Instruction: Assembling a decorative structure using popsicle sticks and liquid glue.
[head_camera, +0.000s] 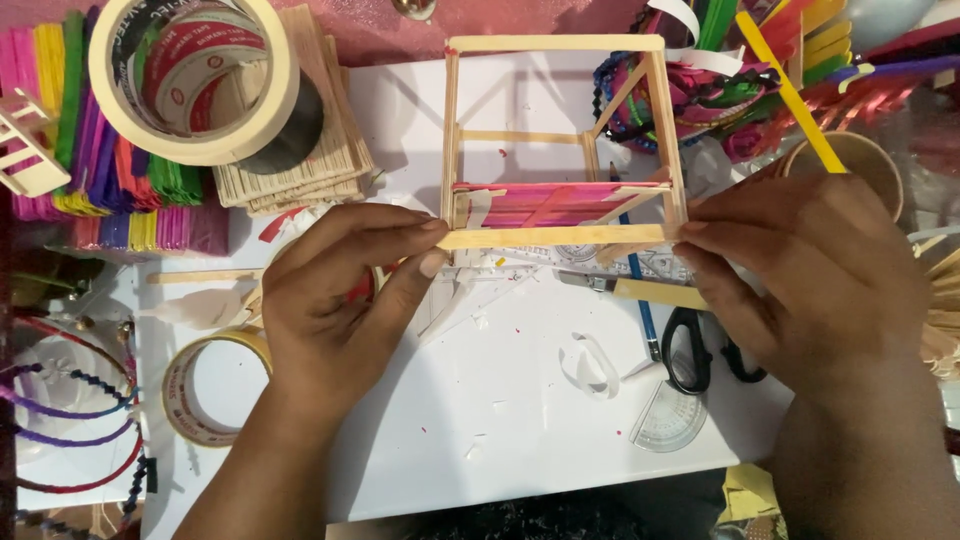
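On the white worktop (520, 420) stands an open box frame of pale wooden craft sticks (556, 140), with a panel of pink and red sticks (545, 203) set inside it low on the near side. The left hand (335, 300) pinches the left end of the frame's near horizontal stick (550, 237) between thumb and fingertips, and the right hand (800, 275) presses its fingertips on the right end of the same stick. Just near of the frame lie a craft knife with a yellow handle (640, 291), black-handled scissors (695, 350) and a clear plastic protractor (668, 418). Far left sit a large roll of cream masking tape (190, 75), a stack of plain wooden sticks (300, 170) and bundles of coloured sticks (90, 160). A smaller tape roll (200, 390) lies near the left wrist.
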